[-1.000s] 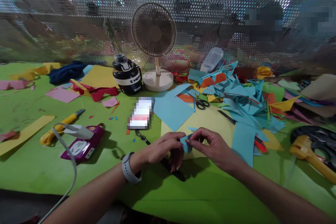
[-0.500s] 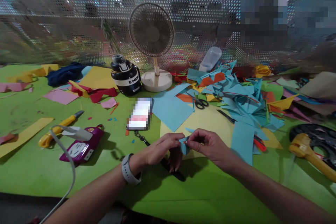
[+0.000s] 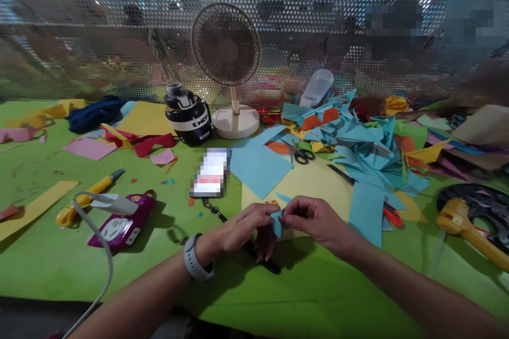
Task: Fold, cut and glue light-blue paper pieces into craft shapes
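Over the front of the yellow sheet (image 3: 306, 183), a small folded piece of light blue paper (image 3: 277, 226) is pinched in the fingers of my left hand (image 3: 250, 225). My right hand (image 3: 314, 217) is closed in a pinch at that piece's right edge. A tiny orange-red speck shows at those fingertips; what they grip is too small to make out. Several little orange bits (image 3: 271, 202) lie on the yellow sheet just behind my left fingers. A narrow blue strip (image 3: 283, 197) rests behind my right hand. Under my left hand runs a black strap (image 3: 271, 266).
Black-handled scissors (image 3: 304, 155), a blue sheet (image 3: 260, 164) and a heap of cut blue paper (image 3: 358, 137) lie beyond my hands. To the left are a phone (image 3: 210, 172), a purple power strip (image 3: 125, 222) and a yellow cutter (image 3: 91, 193). A fan (image 3: 236, 121) and bottle (image 3: 189, 122) stand behind.
The blue piece has turned slightly between my fingers. Orange bits behind my left fingers now show more clearly. The view has shifted a little; both hands stay in nearly the same place.
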A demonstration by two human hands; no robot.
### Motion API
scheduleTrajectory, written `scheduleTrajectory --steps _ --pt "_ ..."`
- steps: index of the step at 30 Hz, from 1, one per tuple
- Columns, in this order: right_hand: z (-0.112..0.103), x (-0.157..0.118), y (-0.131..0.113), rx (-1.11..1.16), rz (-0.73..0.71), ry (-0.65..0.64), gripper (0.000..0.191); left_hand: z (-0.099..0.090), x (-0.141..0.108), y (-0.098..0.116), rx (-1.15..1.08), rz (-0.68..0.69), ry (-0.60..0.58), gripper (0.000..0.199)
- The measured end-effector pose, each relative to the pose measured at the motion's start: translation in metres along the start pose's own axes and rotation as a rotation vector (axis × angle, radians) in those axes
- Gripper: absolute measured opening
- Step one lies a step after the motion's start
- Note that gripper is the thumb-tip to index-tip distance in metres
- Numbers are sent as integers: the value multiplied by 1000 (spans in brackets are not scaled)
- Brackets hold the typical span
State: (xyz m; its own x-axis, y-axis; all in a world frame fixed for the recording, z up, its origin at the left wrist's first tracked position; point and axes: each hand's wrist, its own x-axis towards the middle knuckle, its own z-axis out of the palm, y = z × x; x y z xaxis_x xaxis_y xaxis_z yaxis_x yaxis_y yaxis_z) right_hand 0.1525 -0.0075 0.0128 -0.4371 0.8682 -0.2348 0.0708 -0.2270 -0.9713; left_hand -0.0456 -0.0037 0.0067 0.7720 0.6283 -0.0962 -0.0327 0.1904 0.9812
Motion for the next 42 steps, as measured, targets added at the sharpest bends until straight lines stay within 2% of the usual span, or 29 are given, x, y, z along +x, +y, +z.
scheduleTrajectory --steps 15,28,42 --pt "-1 0 1 -19 -19 -10 28 0 0 -4 -22 -21 22 21" --pt "0 0 -1 -31 19 6 32 1 1 -3 -20 -14 18 20" --pt "-1 1 1 -14 19 10 30 1 1 -3 27 -19 8 24"
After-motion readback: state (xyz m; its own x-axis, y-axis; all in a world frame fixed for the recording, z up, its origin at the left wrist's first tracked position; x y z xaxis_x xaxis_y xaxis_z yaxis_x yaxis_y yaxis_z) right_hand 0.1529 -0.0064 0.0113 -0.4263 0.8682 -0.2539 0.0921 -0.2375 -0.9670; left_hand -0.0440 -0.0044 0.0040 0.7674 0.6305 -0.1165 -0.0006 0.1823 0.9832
